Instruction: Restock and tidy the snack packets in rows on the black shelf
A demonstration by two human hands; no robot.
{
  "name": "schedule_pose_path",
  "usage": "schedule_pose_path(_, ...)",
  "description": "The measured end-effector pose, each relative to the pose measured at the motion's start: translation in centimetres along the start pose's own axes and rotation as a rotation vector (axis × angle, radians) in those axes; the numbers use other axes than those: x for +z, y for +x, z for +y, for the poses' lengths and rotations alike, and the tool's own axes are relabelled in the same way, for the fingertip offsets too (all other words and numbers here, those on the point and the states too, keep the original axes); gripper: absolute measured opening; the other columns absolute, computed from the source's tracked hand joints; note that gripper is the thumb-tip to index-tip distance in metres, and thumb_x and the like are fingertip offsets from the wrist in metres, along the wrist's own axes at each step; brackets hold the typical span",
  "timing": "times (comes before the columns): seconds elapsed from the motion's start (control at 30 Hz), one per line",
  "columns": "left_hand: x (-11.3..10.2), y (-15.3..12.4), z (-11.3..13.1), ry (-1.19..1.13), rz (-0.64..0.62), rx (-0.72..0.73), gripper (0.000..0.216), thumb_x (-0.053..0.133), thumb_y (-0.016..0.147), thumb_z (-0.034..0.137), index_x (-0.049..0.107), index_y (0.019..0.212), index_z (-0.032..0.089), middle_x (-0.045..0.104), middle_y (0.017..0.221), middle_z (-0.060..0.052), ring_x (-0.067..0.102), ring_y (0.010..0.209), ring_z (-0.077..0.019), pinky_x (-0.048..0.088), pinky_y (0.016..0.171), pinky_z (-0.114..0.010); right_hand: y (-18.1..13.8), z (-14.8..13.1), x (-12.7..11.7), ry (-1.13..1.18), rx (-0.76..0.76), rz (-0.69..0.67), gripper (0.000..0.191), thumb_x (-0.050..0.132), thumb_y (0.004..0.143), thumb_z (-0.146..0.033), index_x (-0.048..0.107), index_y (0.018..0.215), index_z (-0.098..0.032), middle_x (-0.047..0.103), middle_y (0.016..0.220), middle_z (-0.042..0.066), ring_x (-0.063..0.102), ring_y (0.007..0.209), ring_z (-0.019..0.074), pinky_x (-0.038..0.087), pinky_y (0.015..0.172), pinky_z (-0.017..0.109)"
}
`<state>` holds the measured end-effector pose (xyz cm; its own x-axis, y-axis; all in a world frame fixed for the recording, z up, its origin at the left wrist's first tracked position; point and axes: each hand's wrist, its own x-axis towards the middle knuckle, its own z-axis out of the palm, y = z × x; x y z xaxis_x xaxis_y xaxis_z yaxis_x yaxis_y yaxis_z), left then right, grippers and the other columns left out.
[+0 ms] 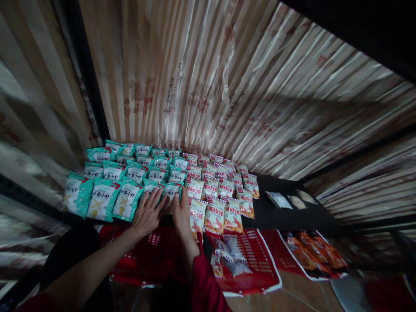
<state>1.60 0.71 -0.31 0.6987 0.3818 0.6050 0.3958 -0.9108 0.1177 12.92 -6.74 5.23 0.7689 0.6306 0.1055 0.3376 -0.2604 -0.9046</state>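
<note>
My left hand (147,215) lies over the front row of teal-and-white snack bags (125,199), its fingers stretched out and spread on one of them. Beside it my right hand (182,214) reaches up with straight fingers along the right side of another teal snack bag (171,190), which sits between both hands. Parts of the bags under my palms are hidden. Right of that hand, rows of cream-and-orange snack bags (214,214) stand against the teal ones.
The bags stand on a black shelf (286,220), with a few flat packets (278,199) farther right. Below it are a red basket (264,260) with loose bags and another basket of orange packages (315,251). Striped wrapped sheeting (195,78) rises behind. A dark post (92,73) stands left.
</note>
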Motion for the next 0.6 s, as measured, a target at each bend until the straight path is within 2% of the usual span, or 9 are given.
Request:
schedule_pose_path(0.13, 0.2, -0.1, 0.1, 0.046, 0.074, 0.009, 0.054, 0.044, 0.094, 0.029, 0.034, 0.144, 0.012, 0.035, 0.148, -0.015, 0.023, 0.142, -0.0258, 0.019, 0.116, -0.048, -1.8, 1.6, 0.7, -0.019, 0.025, 0.015, 0.071, 0.031, 0.089, -0.057, 0.041, 0.140, -0.008, 0.029, 0.152, 0.017, 0.022, 0.143, 0.0261, 0.018, 0.116, 0.047)
schedule_pose_path(0.27, 0.1, 0.1, 0.2, 0.068, 0.084, 0.020, 0.054, 0.042, 0.095, 0.029, 0.030, 0.146, 0.014, 0.033, 0.149, -0.015, 0.024, 0.141, -0.0267, 0.020, 0.115, -0.048, -2.1, 2.4, 1.1, -0.024, 0.005, -0.006, 0.071, 0.030, 0.090, -0.054, 0.039, 0.140, -0.005, 0.034, 0.149, 0.019, 0.027, 0.141, 0.0258, 0.020, 0.115, 0.046)
schedule_pose_path(0.4, -0.1, 0.1, 0.4, 0.089, 0.083, 0.023, 0.051, 0.041, 0.095, 0.029, 0.036, 0.143, 0.013, 0.034, 0.148, -0.015, 0.026, 0.141, -0.0271, 0.021, 0.115, -0.048, -2.4, 3.1, 1.6, 0.001, -0.028, -0.001, 0.064, 0.031, 0.091, -0.047, 0.040, 0.139, -0.006, 0.037, 0.148, 0.018, 0.032, 0.139, 0.0245, 0.023, 0.115, 0.045)
schedule_pose_path(0.6, -0.4, 0.1, 0.8, 0.096, 0.068, 0.012, 0.046, 0.042, 0.095, 0.028, 0.043, 0.138, 0.014, 0.038, 0.147, -0.014, 0.025, 0.141, -0.0253, 0.020, 0.116, -0.047, -2.8, 3.6, 1.6, -0.011, -0.059, -0.019, 0.067, 0.030, 0.091, -0.047, 0.032, 0.143, -0.004, 0.030, 0.151, 0.019, 0.025, 0.141, 0.0242, 0.020, 0.116, 0.047)
